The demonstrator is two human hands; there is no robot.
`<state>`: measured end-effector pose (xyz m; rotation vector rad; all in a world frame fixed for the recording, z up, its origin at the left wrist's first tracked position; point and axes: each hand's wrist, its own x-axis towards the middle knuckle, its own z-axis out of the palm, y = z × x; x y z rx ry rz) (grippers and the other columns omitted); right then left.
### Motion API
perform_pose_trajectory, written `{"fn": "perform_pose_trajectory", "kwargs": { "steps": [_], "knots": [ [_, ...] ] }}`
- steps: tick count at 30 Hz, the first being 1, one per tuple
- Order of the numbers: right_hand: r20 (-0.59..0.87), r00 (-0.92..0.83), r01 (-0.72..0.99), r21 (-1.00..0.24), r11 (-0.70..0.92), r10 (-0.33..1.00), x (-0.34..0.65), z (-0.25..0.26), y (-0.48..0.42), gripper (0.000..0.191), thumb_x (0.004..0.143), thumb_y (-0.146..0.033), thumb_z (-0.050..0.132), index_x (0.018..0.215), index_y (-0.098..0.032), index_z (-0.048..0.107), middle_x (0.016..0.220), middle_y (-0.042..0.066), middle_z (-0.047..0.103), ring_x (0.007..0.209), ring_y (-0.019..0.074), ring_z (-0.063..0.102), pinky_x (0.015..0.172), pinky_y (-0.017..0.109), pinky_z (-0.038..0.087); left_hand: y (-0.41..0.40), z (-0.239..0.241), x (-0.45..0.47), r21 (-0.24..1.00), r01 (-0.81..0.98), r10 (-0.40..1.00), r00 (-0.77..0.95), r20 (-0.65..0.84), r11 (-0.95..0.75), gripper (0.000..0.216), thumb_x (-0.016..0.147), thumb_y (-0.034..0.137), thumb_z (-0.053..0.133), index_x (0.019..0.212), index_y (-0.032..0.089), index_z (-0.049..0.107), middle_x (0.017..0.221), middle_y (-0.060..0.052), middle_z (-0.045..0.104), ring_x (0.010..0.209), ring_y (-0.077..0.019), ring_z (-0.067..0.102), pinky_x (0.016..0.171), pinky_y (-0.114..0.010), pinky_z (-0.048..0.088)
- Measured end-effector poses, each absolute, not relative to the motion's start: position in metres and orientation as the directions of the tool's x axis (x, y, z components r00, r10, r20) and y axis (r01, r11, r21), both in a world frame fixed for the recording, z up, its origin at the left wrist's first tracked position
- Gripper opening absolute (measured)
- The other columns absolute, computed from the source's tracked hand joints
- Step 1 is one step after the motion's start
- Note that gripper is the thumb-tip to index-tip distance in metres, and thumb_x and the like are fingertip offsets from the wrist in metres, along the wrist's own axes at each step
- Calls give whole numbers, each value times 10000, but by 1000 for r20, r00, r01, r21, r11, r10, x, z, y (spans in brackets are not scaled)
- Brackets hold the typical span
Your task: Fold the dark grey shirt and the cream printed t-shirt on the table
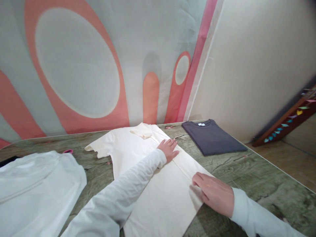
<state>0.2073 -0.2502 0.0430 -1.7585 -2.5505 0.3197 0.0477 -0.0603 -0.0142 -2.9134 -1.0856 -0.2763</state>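
Note:
A cream T-shirt [158, 191] lies face down on the table, its right side folded inward along a straight crease. My left hand [169, 148] lies flat and open on the upper part of that folded edge, fingers stretched out. My right hand [214, 194] rests on the lower part of the fold near the hem, fingers curled down and pressing on the cloth. Only the left short sleeve sticks out to the side.
A folded dark grey T-shirt [213, 138] lies at the far right of the greenish wood-grain table [259, 177]. A white garment [37, 184] is heaped at the left, with a pink item [67, 151] beside it. A patterned wall hanging stands behind.

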Motion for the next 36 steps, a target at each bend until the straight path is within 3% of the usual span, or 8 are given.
{"fn": "perform_pose_trajectory", "kwargs": {
  "steps": [4, 8, 13, 20, 25, 29, 36],
  "knots": [
    [-160, -463, 862, -311, 400, 872, 216, 49, -250, 335, 537, 9, 418, 801, -184, 488, 801, 20, 526, 737, 152, 502, 661, 249, 364, -61, -14, 47, 45, 652, 649, 742, 168, -757, 591, 853, 526, 147, 1325, 181, 234, 1400, -63, 205, 1257, -221, 200, 1002, -425, 155],
    [-168, -474, 789, -516, 332, 864, 243, 70, -240, 146, 678, -111, 469, 783, -193, 527, 696, -6, 548, 594, 115, 488, 566, 221, 373, -62, -13, 47, 52, 651, 650, 743, 158, -757, 592, 852, 527, 147, 1325, 183, 234, 1398, -62, 212, 1257, -221, 202, 1001, -427, 157],
    [-18, -384, 773, -553, 311, 923, 253, 74, -222, 119, 760, -169, 439, 796, -183, 551, 740, 21, 569, 671, 136, 498, 624, 249, 385, -63, -9, 48, 50, 659, 659, 738, 144, -750, 580, 856, 513, 159, 1323, 178, 238, 1399, -65, 206, 1258, -220, 200, 1001, -421, 160],
    [-73, -544, 660, -653, 372, 836, 229, 41, -218, 88, 676, -112, 509, 720, -158, 570, 717, 5, 546, 589, 100, 480, 558, 216, 385, -63, -8, 48, 51, 651, 651, 745, 145, -757, 577, 859, 504, 167, 1323, 171, 240, 1395, -70, 218, 1258, -226, 197, 1003, -432, 152],
    [2, -420, 641, -707, 298, 907, 246, 40, -206, 111, 733, -171, 482, 773, -149, 583, 740, 23, 564, 653, 120, 510, 606, 232, 406, -67, -5, 48, 78, 651, 651, 730, 206, -755, 530, 858, 464, 246, 1301, 175, 278, 1372, -77, 265, 1245, -211, 223, 996, -408, 190],
    [80, -283, 691, -674, 261, 956, 261, 33, -194, 130, 741, -227, 491, 785, -149, 586, 751, 30, 567, 678, 135, 511, 627, 252, 412, -60, 1, 44, 123, 728, 722, 617, 314, -675, 431, 838, 359, 359, 1234, 190, 374, 1305, -79, 359, 1214, -207, 273, 984, -389, 229],
    [75, -315, 695, -660, 284, 946, 264, 28, -193, 142, 743, -252, 499, 778, -152, 594, 740, 31, 535, 632, 124, 491, 549, 234, 396, -8, 20, -8, 282, 908, 929, 227, 291, -310, 360, 734, 280, 517, 1089, 226, 489, 1217, -63, 433, 1153, -225, 362, 958, -375, 297]
  ]
}}
